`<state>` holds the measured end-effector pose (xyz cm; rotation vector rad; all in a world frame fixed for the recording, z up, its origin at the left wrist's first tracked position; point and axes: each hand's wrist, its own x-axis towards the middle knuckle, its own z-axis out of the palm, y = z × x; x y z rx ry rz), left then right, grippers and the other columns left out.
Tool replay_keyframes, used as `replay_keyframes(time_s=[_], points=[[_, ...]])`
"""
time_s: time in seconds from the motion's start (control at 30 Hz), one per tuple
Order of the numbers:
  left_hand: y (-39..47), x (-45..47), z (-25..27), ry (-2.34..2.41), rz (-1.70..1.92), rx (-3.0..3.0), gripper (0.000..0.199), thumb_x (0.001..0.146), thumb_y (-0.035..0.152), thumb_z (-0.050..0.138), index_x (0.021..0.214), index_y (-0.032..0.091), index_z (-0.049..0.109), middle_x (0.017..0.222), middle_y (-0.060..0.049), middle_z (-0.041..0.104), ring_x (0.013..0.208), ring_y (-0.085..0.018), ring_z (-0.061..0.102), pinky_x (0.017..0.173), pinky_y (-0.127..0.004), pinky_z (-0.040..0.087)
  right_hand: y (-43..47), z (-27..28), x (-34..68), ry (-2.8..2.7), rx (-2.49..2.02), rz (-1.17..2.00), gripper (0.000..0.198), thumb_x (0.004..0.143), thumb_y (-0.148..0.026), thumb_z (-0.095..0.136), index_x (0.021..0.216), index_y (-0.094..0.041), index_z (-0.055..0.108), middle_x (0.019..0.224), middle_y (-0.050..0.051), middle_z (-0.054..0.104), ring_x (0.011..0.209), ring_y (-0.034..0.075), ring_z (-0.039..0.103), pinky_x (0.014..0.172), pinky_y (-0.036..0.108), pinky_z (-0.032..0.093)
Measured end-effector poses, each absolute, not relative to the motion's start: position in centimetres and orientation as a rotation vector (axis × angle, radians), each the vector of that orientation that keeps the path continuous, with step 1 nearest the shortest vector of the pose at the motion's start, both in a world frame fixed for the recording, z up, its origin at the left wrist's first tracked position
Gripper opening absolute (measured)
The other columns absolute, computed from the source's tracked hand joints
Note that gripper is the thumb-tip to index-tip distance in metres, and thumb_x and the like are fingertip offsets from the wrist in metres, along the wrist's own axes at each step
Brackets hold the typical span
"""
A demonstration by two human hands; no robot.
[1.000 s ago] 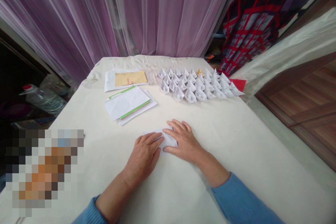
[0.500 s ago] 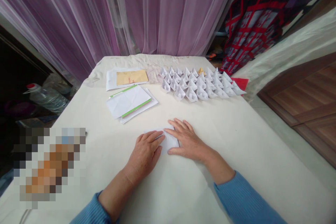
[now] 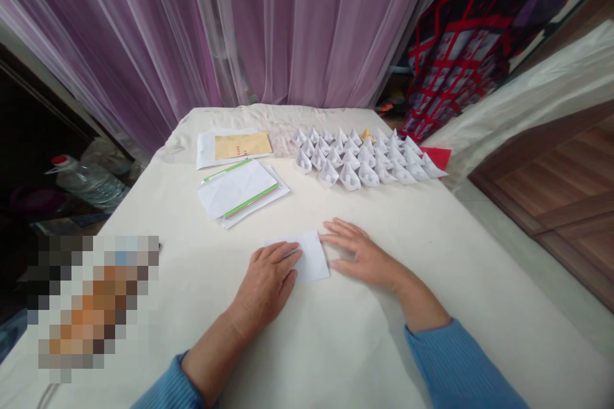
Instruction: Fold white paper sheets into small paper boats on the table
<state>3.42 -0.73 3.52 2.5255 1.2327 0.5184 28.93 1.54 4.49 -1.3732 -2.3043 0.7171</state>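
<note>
A white sheet of folded paper [image 3: 313,257] lies flat on the table in front of me. My left hand [image 3: 268,278] rests on its left part with the fingers stretched out, hiding that side. At the paper's right edge is my right hand [image 3: 362,255], fingers spread and nothing held in them. Its fingertips are close to the edge; whether they touch it I cannot tell. Farther back on the right stand rows of small white folded paper boats [image 3: 349,176], with a single yellow one [image 3: 368,135] in the back row.
A stack of white papers with green strips [image 3: 237,188] lies left of centre, and a tan envelope [image 3: 242,146] on white sheets sits behind it. Something red [image 3: 437,158] lies by the boats. A blurred-out object [image 3: 96,307] is at the left. A plastic bottle [image 3: 86,182] stands beyond the table's left edge.
My right hand has slid off the paper to the right, uncovering its right side. My left hand has stayed on the paper.
</note>
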Motion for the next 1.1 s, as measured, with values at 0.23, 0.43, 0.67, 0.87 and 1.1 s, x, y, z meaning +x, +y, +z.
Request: replay_keyframes(time_s=[0.23, 0.43, 0.67, 0.87, 1.1], points=[[-0.8, 3.4, 3.6, 1.232, 0.534, 2.510, 0.039, 0.091, 0.017, 0.048, 0.128, 0.026, 0.058, 0.132, -0.006, 0.061, 0.122, -0.024, 0.052, 0.100, -0.046, 0.042, 0.7, 3.9, 23.9, -2.065, -1.241, 0.500, 0.016, 0.089, -0.019, 0.053, 0.091, -0.023, 0.068, 0.084, 0.003, 0.068, 0.074, 0.015, 0.063, 0.073, 0.027, 0.050], [-0.6, 3.8, 3.7, 1.305, 0.576, 2.475, 0.032, 0.091, 0.022, 0.054, 0.122, 0.026, 0.061, 0.127, -0.006, 0.064, 0.117, -0.024, 0.055, 0.097, -0.044, 0.042, 0.7, 3.5, 23.6, -2.175, -1.240, 0.544, 0.020, 0.084, -0.006, 0.052, 0.085, -0.022, 0.065, 0.084, 0.001, 0.064, 0.079, 0.014, 0.061, 0.075, 0.024, 0.047], [-0.1, 4.2, 3.9, 1.340, 0.543, 2.430, 0.024, 0.088, 0.026, 0.062, 0.113, 0.027, 0.063, 0.122, -0.004, 0.066, 0.112, -0.023, 0.056, 0.093, -0.042, 0.041, 1.0, 3.6, 23.8, -2.139, -1.244, 0.624, 0.023, 0.080, -0.003, 0.053, 0.082, -0.022, 0.065, 0.082, -0.001, 0.064, 0.078, 0.013, 0.061, 0.073, 0.023, 0.046], [0.2, 3.6, 3.3, 1.290, 0.554, 2.419, 0.032, 0.086, 0.024, 0.065, 0.117, 0.029, 0.061, 0.124, -0.004, 0.064, 0.115, -0.022, 0.053, 0.094, -0.041, 0.040, 1.1, 3.4, 23.9, -2.133, -1.236, 0.634, 0.022, 0.079, -0.003, 0.054, 0.081, -0.022, 0.066, 0.081, -0.001, 0.064, 0.076, 0.013, 0.061, 0.071, 0.023, 0.046], [0.0, 3.7, 3.4, 1.306, 0.533, 2.430, 0.037, 0.081, 0.026, 0.072, 0.116, 0.029, 0.060, 0.125, -0.004, 0.063, 0.116, -0.024, 0.053, 0.094, -0.043, 0.040, 1.0, 3.8, 23.8, -2.115, -1.237, 0.655, 0.021, 0.077, -0.002, 0.057, 0.077, -0.021, 0.065, 0.076, -0.002, 0.061, 0.070, 0.011, 0.058, 0.066, 0.021, 0.043]])
